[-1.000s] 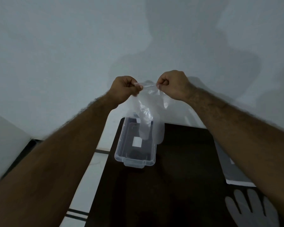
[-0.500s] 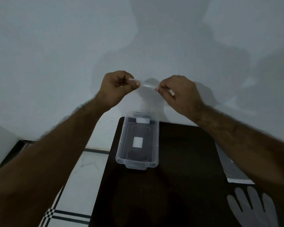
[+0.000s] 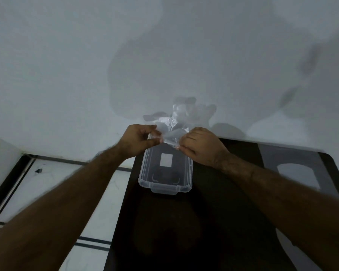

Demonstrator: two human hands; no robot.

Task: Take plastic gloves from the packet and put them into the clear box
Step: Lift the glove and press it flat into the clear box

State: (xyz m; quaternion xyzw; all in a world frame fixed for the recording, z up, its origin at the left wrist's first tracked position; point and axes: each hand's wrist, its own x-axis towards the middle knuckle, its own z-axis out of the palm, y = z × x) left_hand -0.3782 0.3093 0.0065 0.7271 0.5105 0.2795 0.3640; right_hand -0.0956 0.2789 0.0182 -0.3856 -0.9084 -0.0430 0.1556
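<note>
A thin clear plastic glove (image 3: 174,130) is stretched between my two hands, just above the far end of the clear box (image 3: 145,177). My left hand (image 3: 139,139) pinches its left edge and my right hand (image 3: 200,145) pinches its right edge. The glove's fingers stick up and away from me toward the wall. The clear box stands open on the black table (image 3: 213,222), with a white label on its floor. The glove packet (image 3: 294,169) lies flat at the table's right side, partly covered by my right forearm.
A pale wall (image 3: 164,55) rises right behind the table's far edge. White floor tiles with dark lines (image 3: 67,182) lie left of the table.
Both hands have come down and toward me, from in front of the wall to just over the box's far end. The glove hung down a second ago; its fingers now point up and away.
</note>
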